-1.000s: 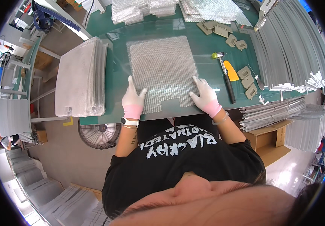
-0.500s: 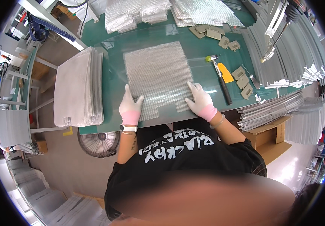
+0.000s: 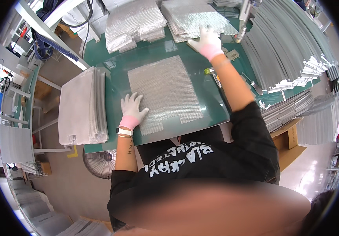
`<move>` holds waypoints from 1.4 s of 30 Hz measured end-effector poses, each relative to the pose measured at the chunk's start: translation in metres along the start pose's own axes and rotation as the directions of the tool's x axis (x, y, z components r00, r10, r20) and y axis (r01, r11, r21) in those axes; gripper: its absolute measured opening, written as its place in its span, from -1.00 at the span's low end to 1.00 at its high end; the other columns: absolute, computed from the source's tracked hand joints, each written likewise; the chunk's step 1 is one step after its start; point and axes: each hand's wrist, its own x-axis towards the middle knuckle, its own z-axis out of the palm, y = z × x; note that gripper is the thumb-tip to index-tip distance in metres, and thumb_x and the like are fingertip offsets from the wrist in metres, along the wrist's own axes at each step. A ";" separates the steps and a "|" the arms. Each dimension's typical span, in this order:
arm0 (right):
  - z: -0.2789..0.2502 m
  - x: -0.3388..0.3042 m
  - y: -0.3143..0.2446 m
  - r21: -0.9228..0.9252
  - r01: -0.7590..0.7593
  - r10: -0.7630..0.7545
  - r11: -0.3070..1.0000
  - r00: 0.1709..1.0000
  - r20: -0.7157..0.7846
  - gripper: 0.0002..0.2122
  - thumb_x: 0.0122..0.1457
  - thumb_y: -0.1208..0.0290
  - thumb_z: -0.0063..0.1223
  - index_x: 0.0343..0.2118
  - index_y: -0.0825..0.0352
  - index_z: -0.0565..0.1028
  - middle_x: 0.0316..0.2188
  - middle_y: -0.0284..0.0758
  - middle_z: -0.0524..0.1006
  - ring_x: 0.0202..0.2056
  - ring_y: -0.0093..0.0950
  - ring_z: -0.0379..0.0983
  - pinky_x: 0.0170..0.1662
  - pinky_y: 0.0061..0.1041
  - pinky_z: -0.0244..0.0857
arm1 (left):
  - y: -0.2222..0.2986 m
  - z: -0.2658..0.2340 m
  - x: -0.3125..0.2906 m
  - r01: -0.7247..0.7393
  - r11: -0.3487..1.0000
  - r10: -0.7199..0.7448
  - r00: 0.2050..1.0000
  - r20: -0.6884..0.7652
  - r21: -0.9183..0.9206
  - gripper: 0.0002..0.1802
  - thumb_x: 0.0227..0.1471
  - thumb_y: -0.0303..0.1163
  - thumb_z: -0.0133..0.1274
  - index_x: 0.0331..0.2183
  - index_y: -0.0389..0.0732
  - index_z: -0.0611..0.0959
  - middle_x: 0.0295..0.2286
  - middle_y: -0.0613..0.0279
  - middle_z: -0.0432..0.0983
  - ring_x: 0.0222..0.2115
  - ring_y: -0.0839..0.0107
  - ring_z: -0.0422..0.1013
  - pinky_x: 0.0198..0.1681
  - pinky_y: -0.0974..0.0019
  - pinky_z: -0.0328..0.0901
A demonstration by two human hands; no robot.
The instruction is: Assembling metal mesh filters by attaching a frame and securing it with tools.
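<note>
A grey, finely textured sheet [image 3: 163, 88] with a notch in its near edge lies flat on the green table [image 3: 116, 131]. My left hand [image 3: 133, 111], in a white glove with a pink cuff, rests with fingers spread on the sheet's left edge. Stretched far forward, my right hand [image 3: 208, 42] is gloved the same way, its fingers apart. It is over the near right part of a silvery bubble-textured sheet stack [image 3: 195, 17]; whether it touches the stack I cannot tell. Beige plastic pieces [image 3: 232, 55] lie beside and partly under that hand.
A hammer [image 3: 215, 78] lies partly hidden beneath my right forearm. Sheet stacks stand at the left [image 3: 82, 106], at the back [image 3: 134, 25] and along the right [image 3: 285, 47]. A metal tool arm [image 3: 245, 19] hangs at the back right. A fan [image 3: 100, 162] stands below the table.
My right hand has left the sheet's right edge and reached forward to the back stack and beige pieces. My left hand stays at the sheet's left edge, fingers more spread. The view has shifted.
</note>
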 end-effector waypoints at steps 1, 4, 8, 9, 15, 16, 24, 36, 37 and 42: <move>0.002 0.016 -0.005 0.001 0.000 0.000 1.000 1.000 -0.012 -0.31 0.01 0.04 0.18 0.19 0.25 0.30 -0.05 0.08 0.42 -0.03 -0.04 0.42 0.03 -0.17 0.33 | 0.006 -0.006 0.004 0.020 0.999 -0.022 0.999 0.041 0.045 -0.22 -0.11 -0.04 0.23 0.14 -0.09 0.42 0.20 0.02 0.16 0.24 -0.12 -0.02 0.31 -0.18 -0.21; 0.013 0.058 0.003 -0.163 -0.208 0.250 0.965 0.919 0.307 -0.19 -0.02 -0.04 0.20 0.25 0.31 0.20 0.10 0.14 0.30 0.03 0.00 0.39 0.12 -0.19 0.28 | 0.024 -0.016 0.000 0.003 0.999 0.004 0.983 -0.182 0.041 -0.20 -0.10 -0.06 0.24 0.15 -0.12 0.39 0.20 -0.05 0.13 0.24 -0.15 -0.03 0.31 -0.20 -0.23; 0.004 0.070 0.038 0.243 -0.101 0.088 0.965 0.994 0.065 -0.15 -0.03 -0.05 0.22 0.24 0.40 0.19 0.19 0.12 0.19 0.13 -0.01 0.28 0.19 -0.17 0.17 | 0.034 -0.016 -0.020 -0.083 0.979 -0.007 0.897 -0.442 -0.184 -0.20 -0.07 -0.17 0.23 0.18 -0.17 0.32 0.21 -0.06 0.10 0.25 -0.10 -0.03 0.31 -0.13 -0.18; -0.006 0.060 0.039 0.371 0.048 0.075 0.927 0.947 -0.311 -0.17 -0.04 -0.01 0.25 0.23 0.39 0.20 0.19 0.10 0.21 0.18 -0.03 0.22 0.23 -0.16 0.11 | 0.039 -0.017 -0.022 -0.085 0.979 -0.006 0.896 -0.445 -0.183 -0.20 -0.07 -0.17 0.23 0.18 -0.17 0.32 0.21 -0.06 0.10 0.25 -0.10 -0.03 0.31 -0.13 -0.18; -0.036 -0.095 -0.014 0.484 0.433 -0.064 0.760 0.791 -0.608 -0.24 -0.08 0.52 0.20 0.24 0.41 0.12 0.21 -0.02 0.13 0.23 -0.12 0.09 0.30 -0.20 -0.05 | 0.082 -0.024 -0.018 0.011 0.090 0.268 0.963 0.035 -0.996 -0.31 0.15 -0.08 0.05 0.18 -0.26 0.33 0.09 -0.05 0.35 0.18 0.15 0.20 0.27 0.11 0.03; -0.031 -0.127 -0.018 0.465 0.503 -0.159 0.729 0.784 -0.600 -0.18 -0.10 0.41 0.27 0.25 0.40 0.10 0.21 0.02 0.11 0.24 -0.07 0.06 0.30 -0.15 -0.06 | 0.103 -0.023 -0.015 0.010 0.087 0.260 0.965 0.033 -0.996 -0.31 0.15 -0.08 0.05 0.18 -0.26 0.33 0.09 -0.05 0.35 0.18 0.15 0.20 0.27 0.11 0.03; -0.075 -0.222 -0.015 0.410 0.314 -0.282 0.856 0.949 -0.140 0.02 -0.30 0.04 0.41 0.26 0.36 0.15 0.28 0.22 -0.06 0.29 0.23 -0.20 0.30 0.16 -0.38 | 0.099 -0.025 -0.054 -0.349 -0.021 -0.450 0.840 -0.302 -0.937 -0.48 0.18 -0.63 -0.08 0.17 -0.36 0.29 -0.06 -0.06 0.47 -0.08 0.29 0.47 -0.04 0.34 0.40; -0.030 -0.219 -0.001 0.597 -0.012 -0.164 0.802 0.957 0.240 -0.28 0.00 0.44 0.22 0.27 0.28 0.20 -0.48 -0.23 0.52 -0.50 -0.40 0.48 -0.33 -0.50 0.36 | 0.062 -0.017 -0.055 0.160 0.919 -0.266 0.926 -0.267 -0.360 -0.11 -0.20 -0.21 0.35 0.16 -0.23 0.35 -0.18 -0.08 0.43 -0.17 0.01 0.42 -0.08 0.14 0.34; -0.026 -0.222 0.000 0.594 0.006 -0.169 0.805 0.961 0.219 -0.29 0.00 0.42 0.22 0.27 0.27 0.21 -0.48 -0.22 0.52 -0.49 -0.38 0.49 -0.33 -0.49 0.37 | 0.061 -0.016 -0.054 0.162 0.919 -0.266 0.927 -0.264 -0.360 -0.11 -0.20 -0.21 0.35 0.16 -0.23 0.35 -0.18 -0.08 0.43 -0.17 0.01 0.42 -0.08 0.14 0.34; -0.014 -0.232 -0.002 0.542 -0.077 -0.119 0.837 0.941 0.316 -0.35 0.02 0.35 0.21 0.22 0.29 0.27 -0.28 -0.10 0.55 -0.28 -0.24 0.54 -0.18 -0.40 0.39 | 0.053 -0.007 -0.046 0.245 0.940 -0.276 0.955 -0.109 -0.239 -0.12 -0.15 -0.09 0.30 0.17 -0.19 0.35 -0.17 -0.07 0.44 -0.15 0.02 0.42 -0.08 0.12 0.35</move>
